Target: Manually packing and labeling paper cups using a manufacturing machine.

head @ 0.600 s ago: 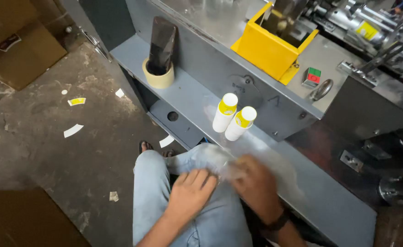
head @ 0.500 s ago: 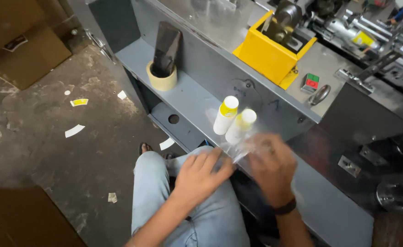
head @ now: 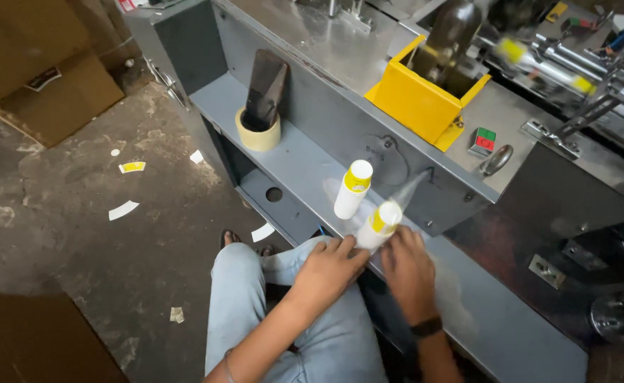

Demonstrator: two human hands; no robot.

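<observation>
Grey concrete floor (head: 64,234), stained and littered with paper scraps (head: 132,167), fills the left of the frame, with brown cardboard at lower left and upper left.

Lowest in the frame, the seated person's legs in light blue jeans (head: 255,312) run up the lower centre. Above them, the left hand (head: 328,268) and the right hand (head: 405,268) meet at the near edge of a grey metal shelf (head: 305,152). Both hands close around the base of a white bottle with a yellow band (head: 379,225), which stands tilted on the shelf inside a clear plastic sleeve (head: 404,193); the fingers are curled on it, though motion blur hides exactly how. The right wrist carries a dark band (head: 426,327).

Just up-left of the held bottle, a second white bottle with a yellow band (head: 353,189) leans on the shelf, apart from both hands. Farther up-left on the same shelf sits a roll of tan tape (head: 258,132) with a dark scoop-shaped piece (head: 267,89) standing in it.

Beyond, on the machine top at upper centre, stands a yellow metal bin (head: 418,106), with a red-and-green switch (head: 483,140) to its right.
</observation>
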